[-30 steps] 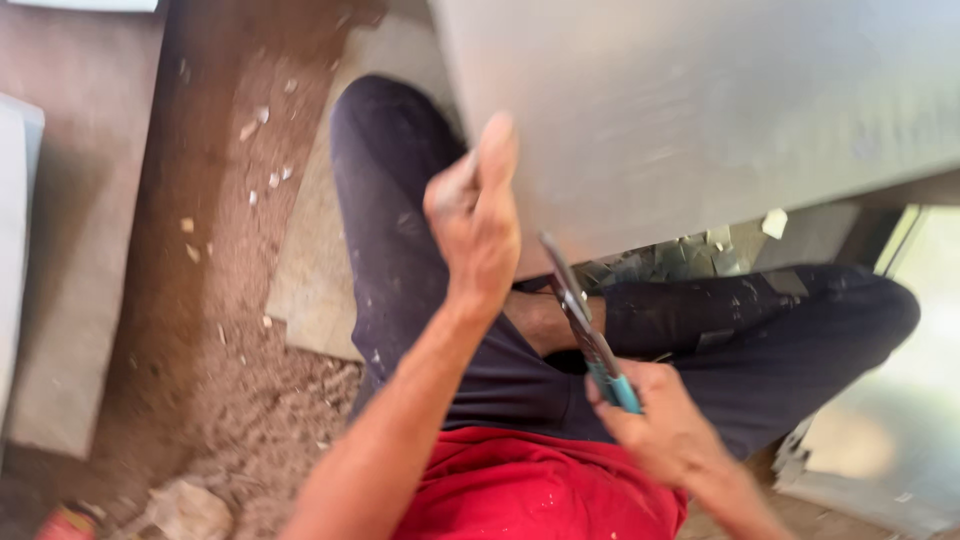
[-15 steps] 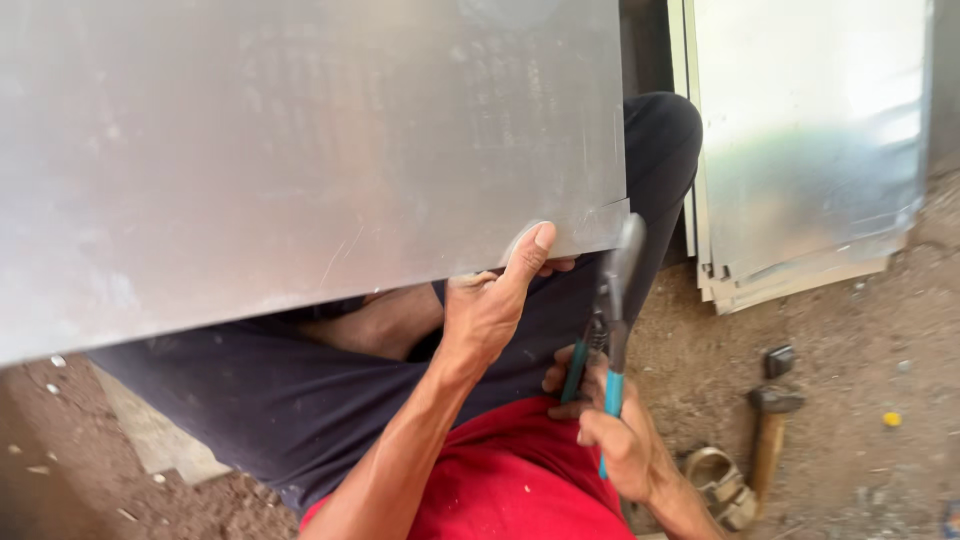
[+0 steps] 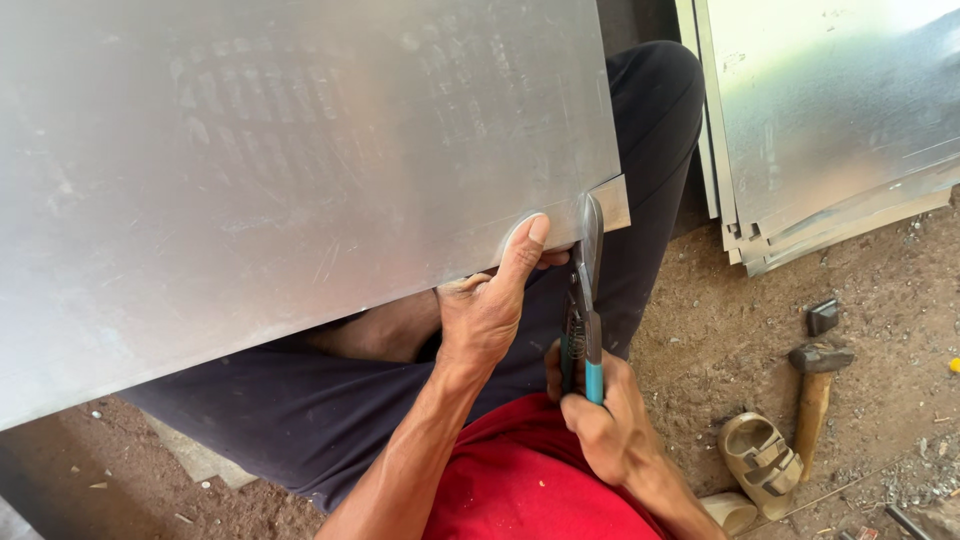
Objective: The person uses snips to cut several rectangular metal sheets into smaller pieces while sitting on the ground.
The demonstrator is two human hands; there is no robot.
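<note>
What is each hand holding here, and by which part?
The left hand pinches the metal sheet at its near edge, thumb on top. The right hand grips the tin snips by their blue handles.

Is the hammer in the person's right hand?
No: the right hand holds the tin snips at the metal sheet, while the hammer lies on the ground.

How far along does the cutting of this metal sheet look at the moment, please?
Done: the snips have bitten a short way into the sheet's near edge, leaving a small corner tab. In hand: left hand steadies the edge, right hand squeezes the handles. Left: the tab remains attached.
</note>
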